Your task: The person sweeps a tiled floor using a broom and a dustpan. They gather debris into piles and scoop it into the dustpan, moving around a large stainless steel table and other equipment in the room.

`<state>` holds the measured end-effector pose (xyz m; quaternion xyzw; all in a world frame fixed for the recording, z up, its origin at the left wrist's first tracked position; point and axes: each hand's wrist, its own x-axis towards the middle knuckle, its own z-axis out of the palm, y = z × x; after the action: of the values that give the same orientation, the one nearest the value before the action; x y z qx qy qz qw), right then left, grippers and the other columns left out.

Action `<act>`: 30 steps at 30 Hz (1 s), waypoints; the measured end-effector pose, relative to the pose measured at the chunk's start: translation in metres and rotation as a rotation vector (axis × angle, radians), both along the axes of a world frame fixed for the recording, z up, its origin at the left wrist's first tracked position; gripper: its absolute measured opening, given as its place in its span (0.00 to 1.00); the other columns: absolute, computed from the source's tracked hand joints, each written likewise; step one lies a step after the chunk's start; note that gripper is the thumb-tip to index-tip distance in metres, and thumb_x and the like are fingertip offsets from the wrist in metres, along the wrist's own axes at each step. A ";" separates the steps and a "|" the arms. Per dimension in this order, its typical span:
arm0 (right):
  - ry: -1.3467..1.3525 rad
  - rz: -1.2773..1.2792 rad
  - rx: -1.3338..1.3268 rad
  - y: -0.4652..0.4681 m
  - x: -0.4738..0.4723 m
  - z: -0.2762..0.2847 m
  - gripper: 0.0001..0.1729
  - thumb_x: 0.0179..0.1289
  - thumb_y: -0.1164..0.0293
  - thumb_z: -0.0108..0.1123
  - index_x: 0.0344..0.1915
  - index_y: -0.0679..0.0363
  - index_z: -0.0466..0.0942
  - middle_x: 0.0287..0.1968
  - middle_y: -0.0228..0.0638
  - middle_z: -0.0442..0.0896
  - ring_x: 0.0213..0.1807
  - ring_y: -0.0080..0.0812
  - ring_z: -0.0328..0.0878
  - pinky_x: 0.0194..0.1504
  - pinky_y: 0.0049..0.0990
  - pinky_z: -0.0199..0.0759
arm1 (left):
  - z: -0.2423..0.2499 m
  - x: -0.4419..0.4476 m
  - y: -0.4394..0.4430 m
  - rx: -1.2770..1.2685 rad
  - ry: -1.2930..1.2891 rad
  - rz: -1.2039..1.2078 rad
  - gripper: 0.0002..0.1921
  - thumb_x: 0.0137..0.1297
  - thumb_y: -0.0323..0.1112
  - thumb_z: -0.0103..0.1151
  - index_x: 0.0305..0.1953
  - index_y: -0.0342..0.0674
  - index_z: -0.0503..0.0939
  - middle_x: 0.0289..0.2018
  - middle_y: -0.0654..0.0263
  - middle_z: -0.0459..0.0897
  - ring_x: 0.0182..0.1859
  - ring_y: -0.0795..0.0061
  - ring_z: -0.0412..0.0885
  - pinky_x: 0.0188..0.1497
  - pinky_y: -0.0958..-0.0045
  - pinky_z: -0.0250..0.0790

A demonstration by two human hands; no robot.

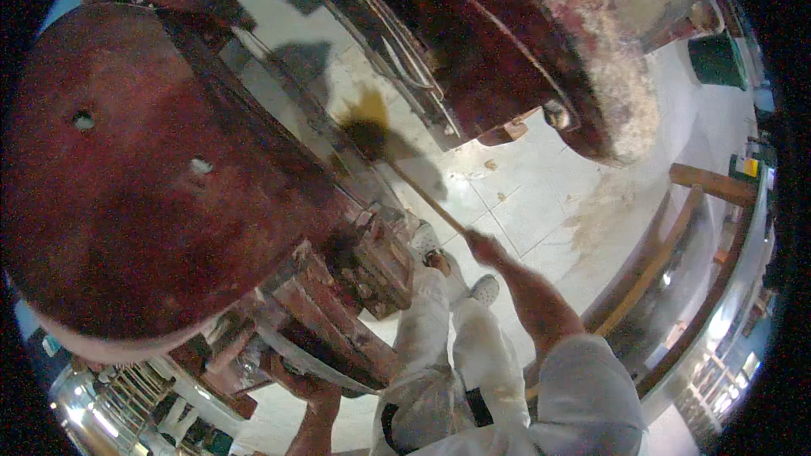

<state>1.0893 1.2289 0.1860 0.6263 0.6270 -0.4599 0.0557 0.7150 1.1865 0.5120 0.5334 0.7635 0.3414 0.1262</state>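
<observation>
My right hand (483, 248) is closed around the wooden handle (427, 194) of a broom or brush. Its yellow-and-dark head (365, 115), blurred, is over the pale floor between two dark red-brown pieces of equipment. At lower left, my left hand (304, 383) reaches beneath a curved rim (310, 358) beside a wooden-looking frame (329, 310). Its fingers are partly hidden, so I cannot tell whether they grip anything. Above that hand spreads a large rounded red-brown panel (127, 215) with two holes.
Another red-brown body (481, 44), pale and dusty along its edge, stands at the top. The tiled floor (526, 209) bears brownish residue. A wooden frame (646, 278) is at right, with a green bin (718, 60) farther back. My white shoes (485, 290) are close to the left-hand equipment.
</observation>
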 end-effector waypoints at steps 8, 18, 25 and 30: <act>-0.091 0.041 -0.141 -0.161 0.092 0.211 0.28 0.65 0.70 0.44 0.65 0.54 0.57 0.33 0.55 0.80 0.28 0.56 0.78 0.28 0.52 0.71 | 0.023 0.032 0.026 -0.525 0.239 0.279 0.29 0.71 0.49 0.39 0.63 0.31 0.56 0.63 0.42 0.55 0.66 0.41 0.47 0.70 0.44 0.31; 0.152 -0.199 -0.005 0.053 -0.023 0.044 0.23 0.70 0.61 0.33 0.62 0.53 0.63 0.40 0.58 0.79 0.40 0.56 0.78 0.43 0.51 0.70 | 0.020 0.046 0.040 -0.088 0.710 0.111 0.23 0.72 0.44 0.40 0.59 0.35 0.64 0.48 0.48 0.68 0.51 0.48 0.64 0.55 0.52 0.53; -0.162 0.013 0.076 -0.176 0.221 0.064 0.22 0.69 0.60 0.37 0.62 0.40 0.64 0.32 0.48 0.81 0.35 0.55 0.79 0.37 0.51 0.70 | 0.023 0.051 0.043 -0.041 0.689 0.115 0.23 0.71 0.47 0.41 0.60 0.39 0.66 0.48 0.48 0.69 0.50 0.47 0.66 0.53 0.50 0.56; -0.363 0.188 -0.332 -0.249 0.333 0.201 0.23 0.70 0.64 0.40 0.64 0.47 0.58 0.25 0.52 0.79 0.27 0.54 0.78 0.29 0.52 0.72 | 0.024 0.052 0.044 -0.071 0.702 0.148 0.22 0.71 0.48 0.43 0.60 0.43 0.65 0.49 0.51 0.69 0.52 0.48 0.65 0.54 0.49 0.57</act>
<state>1.4227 0.9797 0.3869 0.6197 0.5780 -0.4296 0.3120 0.7665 1.2302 0.5362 0.5567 0.8084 0.1186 -0.1504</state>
